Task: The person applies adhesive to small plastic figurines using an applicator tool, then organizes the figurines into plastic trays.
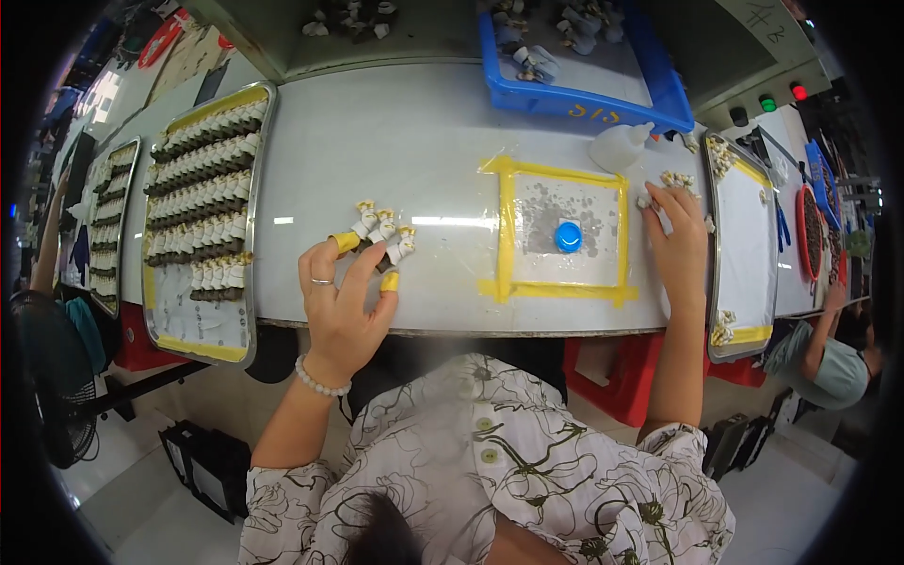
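Note:
My left hand (pixel 341 306), with yellow covers on two fingertips, is closed around a short row of small white-and-dark figurines (pixel 384 231) at the tabletop. Their tops are white with yellow bits, and their lower parts are partly hidden by my fingers. Over on the right, my right hand (pixel 676 235) has its fingertips together at a tiny whitish piece (pixel 644 201). Beside those fingers lies a little pile of cream-and-yellow pieces (pixel 678 179). Between my hands, a blue cap (pixel 568 237) sits on a wet-spotted patch framed by yellow tape (pixel 506 226).
A metal-rimmed tray (pixel 198 341) on the left carries rows of similar figurines. The right tray (pixel 744 245) has small pieces in its corners. At the back stand a blue bin (pixel 589 102) and a white squeeze bottle (pixel 617 148). Other people work at the far right.

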The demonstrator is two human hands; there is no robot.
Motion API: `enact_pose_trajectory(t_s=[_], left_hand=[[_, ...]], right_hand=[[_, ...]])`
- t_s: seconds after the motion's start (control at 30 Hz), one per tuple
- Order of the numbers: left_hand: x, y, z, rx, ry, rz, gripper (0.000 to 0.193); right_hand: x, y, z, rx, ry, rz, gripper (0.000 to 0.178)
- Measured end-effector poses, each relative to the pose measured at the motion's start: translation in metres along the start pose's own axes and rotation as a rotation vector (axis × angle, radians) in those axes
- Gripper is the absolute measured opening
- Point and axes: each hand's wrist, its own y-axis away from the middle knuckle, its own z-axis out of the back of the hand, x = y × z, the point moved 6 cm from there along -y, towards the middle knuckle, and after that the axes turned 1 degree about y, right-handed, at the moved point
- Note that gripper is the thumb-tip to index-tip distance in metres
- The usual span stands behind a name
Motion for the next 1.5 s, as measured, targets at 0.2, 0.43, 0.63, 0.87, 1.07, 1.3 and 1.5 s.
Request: enact_pose_trajectory(t_s=[0.2,0.43,0.63,0.87,1.07,1.3,1.5], left_hand=[[0.017,-0.070,0.032,0.063,0.092,-0.031,0.034],[0.097,-0.192,-0.038,0.093,-0.092,-0.040,0.032],[0.125,-0.227,-0.091,0.029,-0.292,-0.091,0.030],[0.091,-0.208,-0.058,-0.015,0.045,-0.133,0.021],[0.014,-0.107,-0.032,0.273,1.186,0.366,0.021],[-0.030,-0.023,-0.061,0.358,1.488,0.659,0.024],[-0.052,-0.010,-0.093,0.315,1.612,0.754,0.027]], right_hand=[[0.014,0.025,0.005,0.008,0.041,0.066,0.030],[0.021,0.031,0.000,-0.050,0.023,0.130,0.029],[0.026,0.037,0.006,-0.054,-0.004,0.113,0.028],[0.015,0.039,0.006,-0.012,-0.156,0.010,0.025],[0.026,0.035,0.005,0.064,-0.380,-0.085,0.023],[0.061,0.008,-0.007,0.171,-0.385,0.177,0.025],[0.068,0.003,-0.006,0.201,-0.185,0.314,0.011]])
